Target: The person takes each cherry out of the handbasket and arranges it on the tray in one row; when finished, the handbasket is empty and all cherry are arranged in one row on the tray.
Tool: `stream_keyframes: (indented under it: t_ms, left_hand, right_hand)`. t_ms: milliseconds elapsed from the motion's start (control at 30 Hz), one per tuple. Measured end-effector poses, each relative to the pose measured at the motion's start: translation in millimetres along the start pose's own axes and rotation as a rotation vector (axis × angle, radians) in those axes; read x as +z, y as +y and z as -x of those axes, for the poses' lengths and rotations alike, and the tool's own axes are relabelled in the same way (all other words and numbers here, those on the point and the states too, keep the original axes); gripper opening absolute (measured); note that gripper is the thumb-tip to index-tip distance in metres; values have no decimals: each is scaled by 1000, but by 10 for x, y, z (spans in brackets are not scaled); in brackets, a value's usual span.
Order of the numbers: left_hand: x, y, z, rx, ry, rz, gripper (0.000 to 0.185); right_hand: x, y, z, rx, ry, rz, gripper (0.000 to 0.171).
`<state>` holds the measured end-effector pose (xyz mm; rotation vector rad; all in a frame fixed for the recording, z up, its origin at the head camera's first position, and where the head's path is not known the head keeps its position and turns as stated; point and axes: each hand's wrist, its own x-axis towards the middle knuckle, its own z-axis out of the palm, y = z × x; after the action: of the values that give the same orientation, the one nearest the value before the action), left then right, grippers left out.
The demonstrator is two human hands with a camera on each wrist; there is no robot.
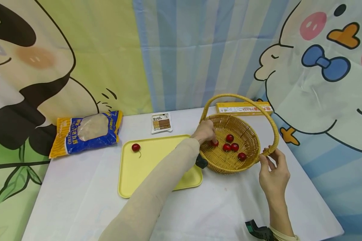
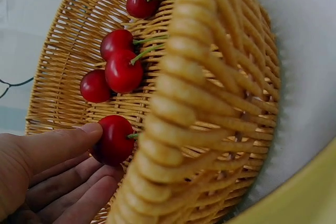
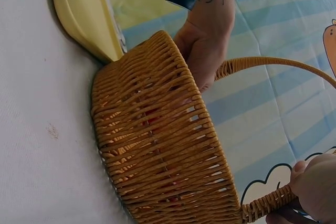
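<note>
While the right hand [image 1: 274,172] grips the foot of the arched handle [image 1: 276,135], here's the left hand, [image 1: 205,131] down inside the wicker basket [image 1: 250,134], fingers curled, a red cherry [image 2: 114,141] pinched between thumb and fingers, green stem showing! Just to that hand's right, four other cherries [image 1: 234,147] lie on the basket's floor, bunched close together. And look left of it: the yellow tray [image 1: 157,157] runs beneath the forearm, with a lone cherry [image 1: 135,147] well apart from the hand. Farther left rests a blue-and-yellow bag [image 1: 92,130]; beyond the left hand and a little to its left, a small packet [image 1: 161,123]; beyond it to the right, behind the basket, a long yellow box [image 1: 244,109], all on the white surface [image 1: 78,201].
</note>
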<state>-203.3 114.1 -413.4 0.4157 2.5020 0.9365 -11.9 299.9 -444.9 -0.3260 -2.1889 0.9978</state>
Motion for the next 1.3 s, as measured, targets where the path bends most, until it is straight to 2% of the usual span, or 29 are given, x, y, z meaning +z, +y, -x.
stream_keyframes:
  t_ms: [133, 300, 433, 633, 833, 933, 1067, 1300]
  left_hand:
    - [-18, -8, -13, 9, -42, 46, 35]
    - [-71, -17, 37, 72, -19, 71, 11]
    - [-121, -25, 90, 105, -20, 92, 25]
    - [-217, -74, 171, 145, -37, 151, 24]
    - [-407, -157, 257, 172, -39, 194, 27]
    - [-520, -224, 301, 167, -37, 221, 28]
    - [-668, -361, 376, 123, -21, 292, 30]
    - [-913, -705, 564, 45, 20, 434, 31]
  right_hand:
    - [-1, 3, 1, -1, -1, 4, 46]
    - [1, 1, 3, -6, 1, 8, 46]
    - [1, 5, 3, -14, 3, 4, 45]
    - [2, 7, 7, -10, 5, 4, 45]
    - [0, -5, 16, 11, -4, 3, 44]
    - [-1, -11, 17, 18, -1, -8, 43]
    - [-6, -14, 13, 14, -2, -17, 43]
    - [-11, -22, 15, 32, -4, -12, 44]
